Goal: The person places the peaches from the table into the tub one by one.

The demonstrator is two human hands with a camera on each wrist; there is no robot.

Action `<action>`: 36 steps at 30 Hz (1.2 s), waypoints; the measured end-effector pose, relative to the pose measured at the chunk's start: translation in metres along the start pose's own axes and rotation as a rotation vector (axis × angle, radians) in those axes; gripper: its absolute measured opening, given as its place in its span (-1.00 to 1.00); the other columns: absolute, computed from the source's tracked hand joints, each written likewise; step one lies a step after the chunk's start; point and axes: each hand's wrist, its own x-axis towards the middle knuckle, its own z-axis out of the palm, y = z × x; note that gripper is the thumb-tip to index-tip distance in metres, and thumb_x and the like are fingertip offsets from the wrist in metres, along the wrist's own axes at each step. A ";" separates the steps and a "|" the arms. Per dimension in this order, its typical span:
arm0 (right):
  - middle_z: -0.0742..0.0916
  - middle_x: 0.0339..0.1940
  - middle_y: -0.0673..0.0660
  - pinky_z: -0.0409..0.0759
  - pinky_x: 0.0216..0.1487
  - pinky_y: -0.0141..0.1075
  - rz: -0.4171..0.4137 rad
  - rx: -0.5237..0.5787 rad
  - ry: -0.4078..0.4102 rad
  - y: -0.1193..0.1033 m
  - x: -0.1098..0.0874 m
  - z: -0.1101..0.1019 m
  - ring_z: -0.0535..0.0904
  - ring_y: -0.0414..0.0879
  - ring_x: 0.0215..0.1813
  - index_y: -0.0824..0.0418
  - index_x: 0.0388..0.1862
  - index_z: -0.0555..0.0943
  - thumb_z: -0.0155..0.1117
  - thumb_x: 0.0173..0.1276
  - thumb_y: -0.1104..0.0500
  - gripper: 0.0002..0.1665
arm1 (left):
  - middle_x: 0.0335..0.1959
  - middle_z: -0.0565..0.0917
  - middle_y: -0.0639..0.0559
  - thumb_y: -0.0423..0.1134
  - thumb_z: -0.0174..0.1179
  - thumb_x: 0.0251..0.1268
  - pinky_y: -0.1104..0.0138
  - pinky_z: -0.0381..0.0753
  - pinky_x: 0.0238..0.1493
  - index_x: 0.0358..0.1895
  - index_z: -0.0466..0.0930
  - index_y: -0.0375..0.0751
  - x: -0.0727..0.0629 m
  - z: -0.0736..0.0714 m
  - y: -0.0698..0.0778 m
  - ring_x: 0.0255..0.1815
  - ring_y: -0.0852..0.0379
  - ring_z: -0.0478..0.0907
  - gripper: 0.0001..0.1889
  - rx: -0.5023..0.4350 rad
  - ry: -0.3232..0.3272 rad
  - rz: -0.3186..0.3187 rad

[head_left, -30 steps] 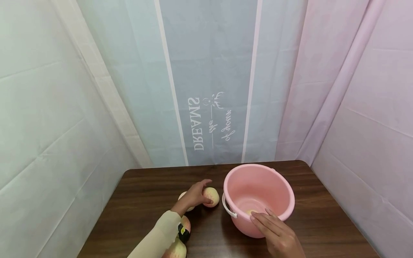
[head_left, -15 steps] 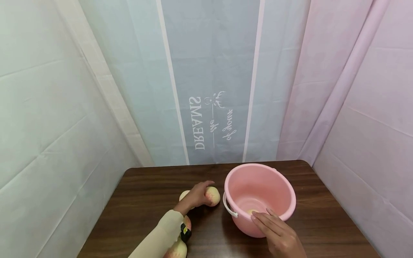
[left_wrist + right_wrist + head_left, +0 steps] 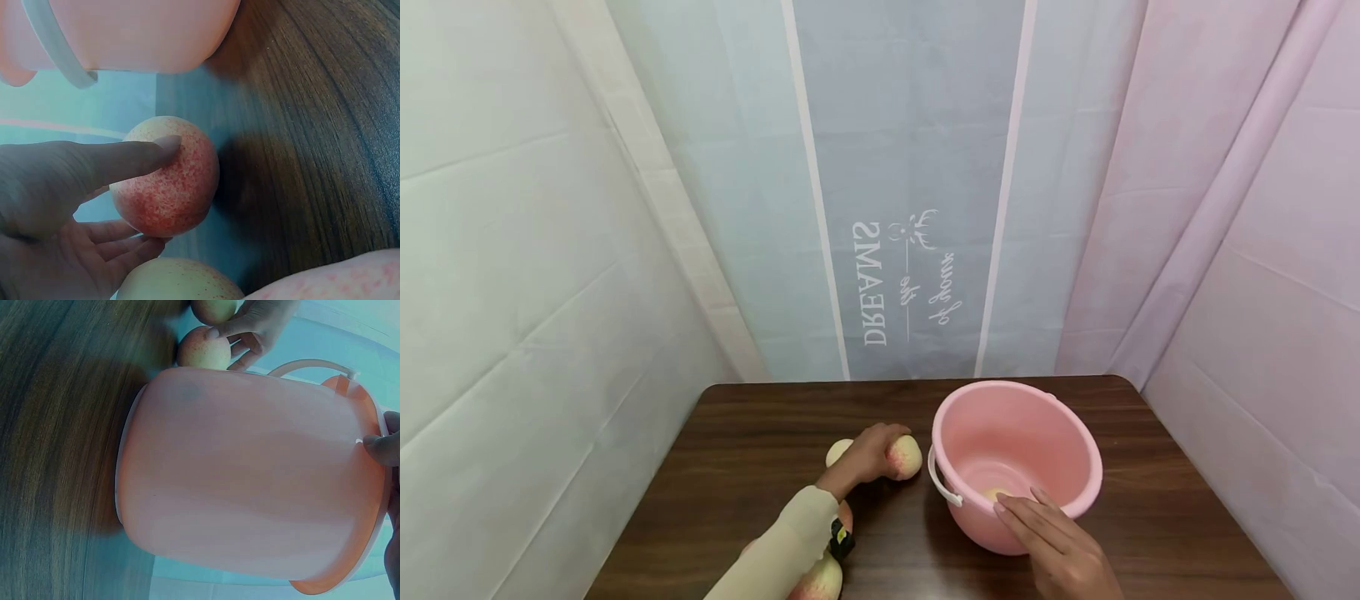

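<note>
My left hand (image 3: pixel 871 452) grips a pale peach with red speckles (image 3: pixel 905 457), just left of the pink bucket (image 3: pixel 951 417). In the left wrist view the thumb (image 3: pixel 134 156) presses on the side of this peach (image 3: pixel 181 194), with fingers behind and below it. Whether it touches the table cannot be told. My right hand (image 3: pixel 1060 546) holds the bucket's near rim, its fingers over the edge; the right wrist view has the thumb (image 3: pixel 381 450) on the outside. Inside the bucket a pale round thing (image 3: pixel 994 493) shows partly behind those fingers.
Other peaches lie around the left forearm: one behind the wrist (image 3: pixel 837 451), one larger near the front (image 3: pixel 820 579), partly covered by the sleeve. The bucket's white handle (image 3: pixel 942 479) hangs on its left side. Cloth walls surround the dark wooden table (image 3: pixel 760 417).
The left hand has closed further over the peach, and its thumb no longer shows in the head view. The whole head view has shifted slightly. The right hand keeps its hold on the rim.
</note>
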 end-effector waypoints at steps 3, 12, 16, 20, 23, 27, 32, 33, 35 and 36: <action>0.78 -0.11 0.35 0.42 0.40 -0.15 0.000 0.000 0.003 0.000 -0.002 0.000 0.71 0.07 0.00 0.50 -0.10 0.72 -0.12 0.46 0.45 -0.59 | 0.00 0.66 -0.10 -0.37 0.64 -0.18 0.12 0.57 0.09 0.25 0.58 -0.22 0.001 0.001 -0.001 0.01 -0.02 0.57 -0.24 0.011 0.005 0.017; 0.79 -0.13 0.35 0.44 0.39 -0.15 -0.011 0.003 0.016 -0.001 0.001 0.001 0.72 0.07 -0.04 0.50 -0.12 0.72 -0.11 0.46 0.46 -0.60 | -0.06 0.67 -0.05 -0.34 0.63 -0.18 0.19 0.57 0.02 0.22 0.61 -0.23 -0.001 0.000 -0.002 -0.08 0.06 0.56 -0.27 0.039 0.029 0.045; 0.79 -0.13 0.35 0.44 0.38 -0.15 -0.013 0.006 0.018 -0.001 0.001 0.001 0.72 0.07 -0.03 0.50 -0.12 0.72 -0.11 0.46 0.46 -0.60 | -0.05 0.69 -0.02 -0.31 0.63 -0.17 0.20 0.57 0.02 0.22 0.61 -0.22 -0.001 0.000 -0.004 -0.07 0.07 0.56 -0.28 0.051 0.044 0.043; 0.79 -0.13 0.35 0.44 0.38 -0.15 -0.016 0.004 0.018 -0.001 0.002 0.001 0.72 0.07 -0.03 0.50 -0.13 0.72 -0.11 0.46 0.46 -0.60 | -0.05 0.70 -0.01 -0.29 0.64 -0.18 0.18 0.57 0.03 0.21 0.62 -0.24 -0.001 -0.004 -0.006 -0.05 0.06 0.57 -0.28 0.024 0.060 0.043; 0.79 -0.14 0.35 0.44 0.38 -0.15 -0.013 0.007 0.020 -0.001 0.002 0.002 0.72 0.07 -0.02 0.51 -0.13 0.72 -0.11 0.46 0.46 -0.60 | -0.03 0.70 -0.02 -0.30 0.65 -0.18 0.15 0.57 0.05 0.21 0.63 -0.24 -0.002 -0.007 -0.008 -0.03 0.04 0.57 -0.28 -0.032 0.076 0.033; 0.79 -0.14 0.35 0.44 0.39 -0.15 -0.009 0.013 0.026 -0.001 0.003 0.003 0.72 0.07 0.00 0.51 -0.13 0.72 -0.11 0.47 0.46 -0.61 | -0.01 0.67 -0.06 -0.32 0.65 -0.19 0.12 0.57 0.05 0.23 0.62 -0.23 -0.004 -0.009 -0.011 -0.02 0.02 0.56 -0.26 -0.106 0.084 0.003; 0.79 -0.13 0.35 0.44 0.39 -0.16 0.003 0.012 0.024 -0.002 0.003 0.002 0.72 0.07 0.00 0.51 -0.13 0.72 -0.10 0.48 0.45 -0.61 | 0.04 0.67 -0.07 -0.29 0.65 -0.16 0.12 0.56 0.08 0.25 0.62 -0.16 -0.004 -0.011 -0.015 0.01 0.00 0.57 -0.27 -0.114 0.089 0.007; 0.79 -0.13 0.35 0.44 0.39 -0.16 0.005 0.012 0.023 -0.002 0.003 0.002 0.72 0.07 -0.01 0.50 -0.13 0.72 -0.10 0.48 0.45 -0.61 | 0.05 0.67 -0.07 -0.28 0.64 -0.15 0.12 0.56 0.09 0.24 0.62 -0.14 -0.004 -0.012 -0.015 0.03 0.00 0.58 -0.27 -0.112 0.093 0.012; 0.79 -0.14 0.35 0.43 0.39 -0.16 0.009 0.013 0.021 -0.002 0.003 0.002 0.72 0.06 0.00 0.50 -0.13 0.72 -0.11 0.48 0.45 -0.61 | 0.07 0.67 -0.07 -0.26 0.64 -0.14 0.11 0.56 0.11 0.25 0.62 -0.13 -0.005 -0.012 -0.017 0.05 -0.02 0.58 -0.28 -0.109 0.102 0.021; 0.79 -0.14 0.35 0.43 0.39 -0.16 0.008 0.013 0.019 -0.002 0.002 0.001 0.72 0.06 0.00 0.50 -0.13 0.72 -0.11 0.48 0.44 -0.60 | 0.08 0.67 -0.08 -0.26 0.64 -0.14 0.10 0.56 0.11 0.25 0.62 -0.14 -0.005 -0.012 -0.017 0.06 -0.03 0.58 -0.28 -0.109 0.109 0.027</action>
